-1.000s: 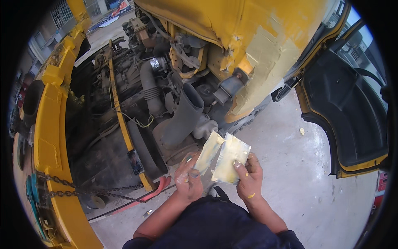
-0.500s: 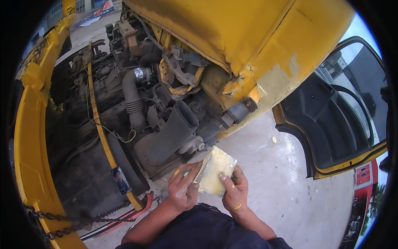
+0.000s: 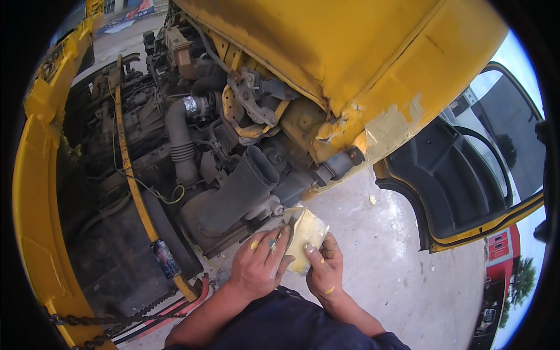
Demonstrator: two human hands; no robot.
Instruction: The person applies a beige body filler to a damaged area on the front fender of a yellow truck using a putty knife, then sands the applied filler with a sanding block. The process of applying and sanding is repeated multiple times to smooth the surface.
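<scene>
Just in front of my body, my right hand (image 3: 325,269) grips a flat square mixing board (image 3: 308,232) smeared with pale yellow filler paste, the thumb pressed on its face. My left hand (image 3: 256,262) is closed at the board's left side. Between its fingers is a thin, grey flat scraper (image 3: 290,223), mostly hidden by the fingers and lying against the board. Both hands carry dabs of yellow paste. Ahead, the raised yellow truck cab (image 3: 373,64) has a patch of similar pale filler (image 3: 385,129) on its lower edge, beside chipped paint.
An exposed engine with a wide black air duct (image 3: 242,189) lies ahead left. A yellow bar (image 3: 131,175) crosses it, and a yellow beam (image 3: 35,198) and chain (image 3: 116,318) stand far left. At right hangs an open cab door (image 3: 455,181) over concrete floor (image 3: 373,245).
My left hand has shifted up along the board's left side, its fingers straighter over the scraper. The board is turned slightly, and the whole view has swung a little.
</scene>
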